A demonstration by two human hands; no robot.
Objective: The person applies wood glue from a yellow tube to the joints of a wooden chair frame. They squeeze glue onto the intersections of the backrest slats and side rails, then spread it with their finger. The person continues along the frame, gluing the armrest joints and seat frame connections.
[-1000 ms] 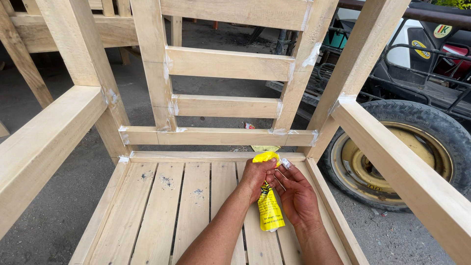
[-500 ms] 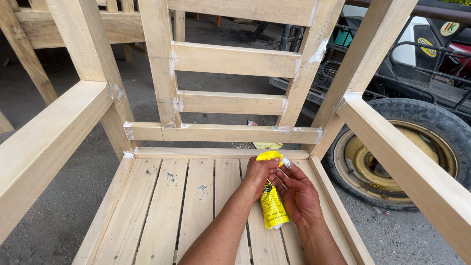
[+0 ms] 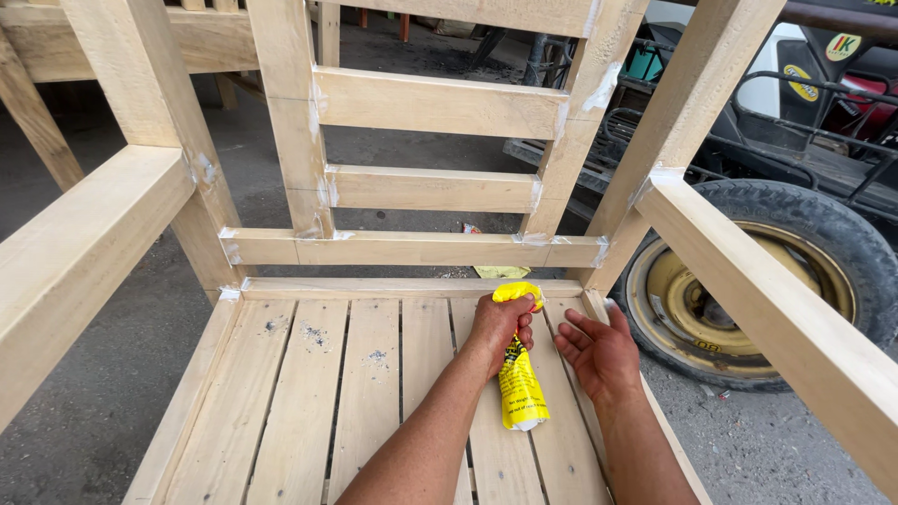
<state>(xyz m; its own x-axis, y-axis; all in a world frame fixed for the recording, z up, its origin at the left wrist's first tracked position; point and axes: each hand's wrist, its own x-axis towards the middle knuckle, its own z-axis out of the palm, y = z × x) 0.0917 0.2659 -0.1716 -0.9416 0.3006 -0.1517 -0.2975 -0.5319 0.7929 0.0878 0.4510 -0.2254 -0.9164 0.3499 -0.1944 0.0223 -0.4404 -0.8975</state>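
**Yellow glue pouch gripped over the chair seat**

Head view: my left hand (image 3: 499, 327) has its grip pressed together around the upper part of a yellow glue pouch (image 3: 520, 383), fingers wrapped over its twisted top. The pouch hangs down from my fist and lies along the seat slats (image 3: 369, 374) of an unfinished wooden chair, toward the right rear part of the seat, its lower end pointing near me. My right hand (image 3: 599, 351) is just beside the pouch on its right, grip spread, palm up and fingers loose, holding nothing; it rests on the rightmost slats.

Around me: the back rail (image 3: 412, 248) runs across just beyond my hands, with pale filler smeared at its joints. Above it two horizontal back slats (image 3: 435, 103) sit between upright posts. The left armrest (image 3: 79, 257) comes toward me on the near left, and the right armrest (image 3: 776, 309) slants down the right side, close over my right wrist. Behind the chair on the right stands a vehicle wheel (image 3: 748, 290) with a yellowish rim and dark tyre. A scrap of yellow paper (image 3: 502, 271) lies on the concrete floor (image 3: 84, 421), seen through the gap under the back rail, just far of my left hand.
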